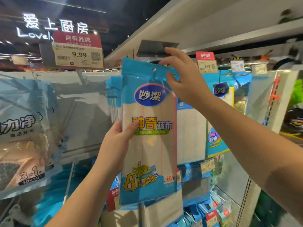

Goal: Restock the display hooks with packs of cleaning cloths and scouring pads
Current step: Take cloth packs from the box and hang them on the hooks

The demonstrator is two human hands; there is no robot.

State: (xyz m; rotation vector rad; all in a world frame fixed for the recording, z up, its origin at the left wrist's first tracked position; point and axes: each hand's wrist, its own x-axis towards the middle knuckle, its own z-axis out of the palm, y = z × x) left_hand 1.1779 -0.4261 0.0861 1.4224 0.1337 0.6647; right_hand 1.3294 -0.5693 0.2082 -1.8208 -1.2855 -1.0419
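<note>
A tall blue-and-white pack of cleaning cloths stands upright in front of the display, its hang hole near the top edge. My left hand grips its left side at mid height, thumb on the front. My right hand pinches the pack's top right corner between thumb and fingers, just below a grey label holder at the end of a hook. Behind it, several identical packs hang on the same hook; the hook's tip is hidden.
A large cloth pack hangs close at the left. More cloth and sponge packs hang at the right, with lower rows beneath. Price tags reading 9.99 stick out on hook ends. A white shelf upright stands at far right.
</note>
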